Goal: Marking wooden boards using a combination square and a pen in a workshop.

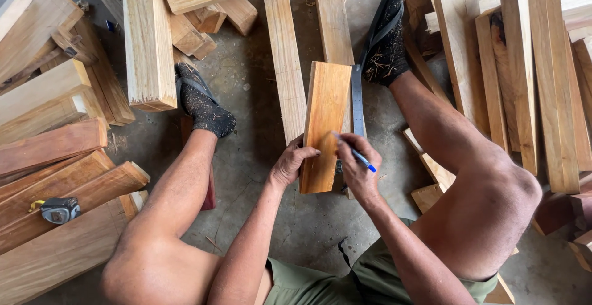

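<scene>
We are in the marking step: the short orange-brown wooden board [325, 123] leans on pale planks beside a grey steel ruler [357, 100] (between our legs), our left hand [290, 163] pinching its edge, our right hand [357, 166] closed around a blue pen [361, 157], and next we judge a steady line is needed.

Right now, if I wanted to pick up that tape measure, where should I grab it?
Grab the tape measure from above, fingers on its two flat sides. It lies loose on the stacked planks with its top clear; neither hand is near it.
</scene>
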